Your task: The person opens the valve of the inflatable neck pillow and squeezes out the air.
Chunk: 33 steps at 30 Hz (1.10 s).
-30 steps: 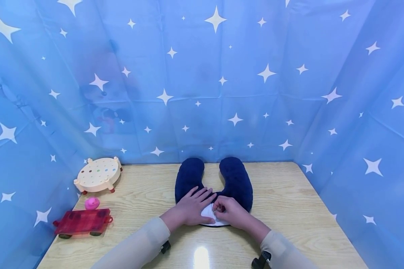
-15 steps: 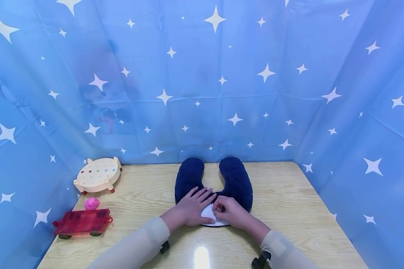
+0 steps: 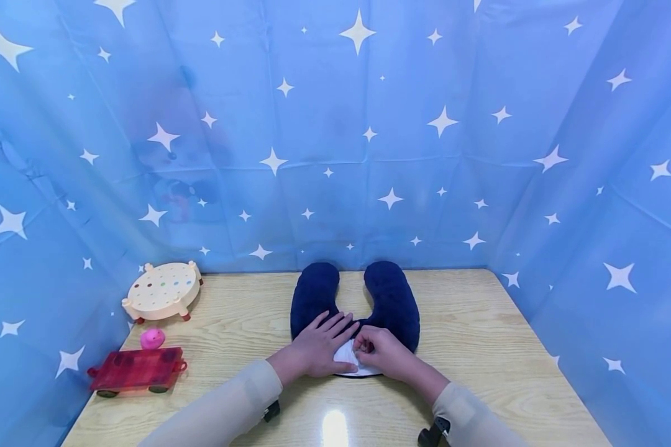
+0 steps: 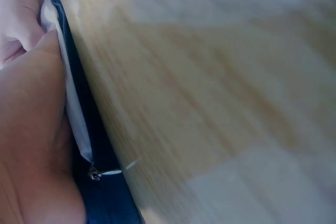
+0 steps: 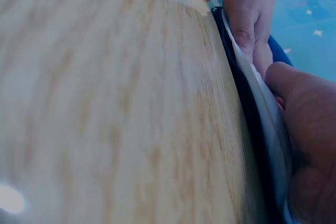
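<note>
A navy U-shaped neck pillow [image 3: 394,295] lies on the table with its two ends pointing away. Its curved near side is unzipped, and white inner fabric [image 3: 345,355] shows in the opening. My left hand [image 3: 321,344] rests spread on the left of the curve, thumb over the white fabric. With curled fingers, my right hand [image 3: 383,351] pinches the white fabric close beside the left hand; its fingertips are partly hidden. In the left wrist view, the zipper slider [image 4: 94,174] with a pale pull sits at the end of the opening.
On the left of the wooden table [image 3: 481,385] stand a round cream pegboard-like stool [image 3: 164,288] with short legs, a pink toy [image 3: 153,338] and a translucent red wheeled toy cart [image 3: 140,367]. A blue star-patterned curtain [image 3: 335,124] borders the table's back and sides.
</note>
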Each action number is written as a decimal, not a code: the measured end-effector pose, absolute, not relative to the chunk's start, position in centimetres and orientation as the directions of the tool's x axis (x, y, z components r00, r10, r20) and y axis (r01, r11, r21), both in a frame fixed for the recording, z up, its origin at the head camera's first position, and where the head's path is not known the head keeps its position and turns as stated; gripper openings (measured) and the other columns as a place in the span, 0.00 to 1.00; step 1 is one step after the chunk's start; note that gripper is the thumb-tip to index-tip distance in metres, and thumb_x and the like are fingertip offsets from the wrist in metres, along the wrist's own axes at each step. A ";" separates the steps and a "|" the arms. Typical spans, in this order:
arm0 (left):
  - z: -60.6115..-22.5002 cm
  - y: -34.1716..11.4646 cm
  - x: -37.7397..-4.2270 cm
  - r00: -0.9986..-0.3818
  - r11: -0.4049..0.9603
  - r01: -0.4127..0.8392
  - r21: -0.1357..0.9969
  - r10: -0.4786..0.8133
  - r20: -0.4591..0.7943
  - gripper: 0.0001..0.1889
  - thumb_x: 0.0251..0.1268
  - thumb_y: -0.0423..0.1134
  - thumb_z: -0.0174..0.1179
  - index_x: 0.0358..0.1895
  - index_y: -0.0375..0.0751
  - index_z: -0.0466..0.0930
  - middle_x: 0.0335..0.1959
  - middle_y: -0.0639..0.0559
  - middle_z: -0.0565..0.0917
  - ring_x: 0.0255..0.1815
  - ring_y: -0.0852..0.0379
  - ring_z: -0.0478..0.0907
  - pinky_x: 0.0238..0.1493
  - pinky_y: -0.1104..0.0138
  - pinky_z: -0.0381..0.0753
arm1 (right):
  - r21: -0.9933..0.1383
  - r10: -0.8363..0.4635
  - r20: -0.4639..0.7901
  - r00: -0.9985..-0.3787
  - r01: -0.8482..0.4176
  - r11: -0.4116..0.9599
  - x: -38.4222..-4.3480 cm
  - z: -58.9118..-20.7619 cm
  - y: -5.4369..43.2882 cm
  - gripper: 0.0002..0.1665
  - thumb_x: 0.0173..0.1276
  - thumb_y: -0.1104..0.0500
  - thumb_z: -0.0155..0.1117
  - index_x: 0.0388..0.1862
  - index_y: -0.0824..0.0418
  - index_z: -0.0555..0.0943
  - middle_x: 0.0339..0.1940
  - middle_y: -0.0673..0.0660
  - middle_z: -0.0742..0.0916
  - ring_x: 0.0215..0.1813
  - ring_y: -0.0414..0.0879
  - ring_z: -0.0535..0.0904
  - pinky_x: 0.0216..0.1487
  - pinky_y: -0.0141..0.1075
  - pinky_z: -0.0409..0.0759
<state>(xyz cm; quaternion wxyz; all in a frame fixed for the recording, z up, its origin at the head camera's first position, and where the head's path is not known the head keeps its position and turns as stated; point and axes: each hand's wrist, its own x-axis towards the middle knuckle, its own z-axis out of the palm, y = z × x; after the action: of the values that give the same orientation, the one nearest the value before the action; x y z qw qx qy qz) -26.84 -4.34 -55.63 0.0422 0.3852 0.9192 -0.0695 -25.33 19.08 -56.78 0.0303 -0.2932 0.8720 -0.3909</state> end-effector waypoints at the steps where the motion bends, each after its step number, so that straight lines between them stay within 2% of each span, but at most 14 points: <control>1: -55.6 -4.3 -26.8 -0.700 0.694 0.713 -0.097 0.701 -0.132 0.53 0.76 0.85 0.31 0.94 0.57 0.45 0.94 0.55 0.48 0.93 0.53 0.45 0.90 0.49 0.45 | -0.699 -0.534 0.176 -0.827 -0.487 0.523 -25.3 -56.8 19.1 0.11 0.73 0.67 0.75 0.37 0.52 0.84 0.35 0.42 0.82 0.37 0.36 0.79 0.39 0.31 0.80; 25: -56.3 -4.4 -27.0 -0.704 0.700 0.709 -0.085 0.696 -0.140 0.53 0.76 0.85 0.30 0.94 0.58 0.42 0.94 0.55 0.45 0.93 0.54 0.42 0.90 0.49 0.44 | -0.692 -0.540 0.185 -0.821 -0.499 0.522 -25.3 -56.8 19.1 0.09 0.73 0.67 0.75 0.38 0.54 0.85 0.35 0.43 0.83 0.37 0.35 0.78 0.39 0.31 0.79; 33: -56.4 -4.5 -27.2 -0.698 0.691 0.715 -0.102 0.704 -0.129 0.54 0.75 0.85 0.32 0.94 0.57 0.44 0.94 0.55 0.46 0.93 0.53 0.45 0.90 0.50 0.46 | -0.693 -0.552 0.241 -0.799 -0.539 0.479 -25.2 -56.8 19.1 0.07 0.71 0.69 0.74 0.37 0.58 0.86 0.34 0.46 0.83 0.36 0.35 0.79 0.37 0.30 0.79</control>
<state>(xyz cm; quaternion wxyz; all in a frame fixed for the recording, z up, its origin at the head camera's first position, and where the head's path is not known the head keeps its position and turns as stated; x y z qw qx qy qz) -27.16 -4.47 -56.36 0.0399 0.3863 0.9187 -0.0722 -25.23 19.13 -56.84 0.0077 -0.3172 0.8598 -0.4001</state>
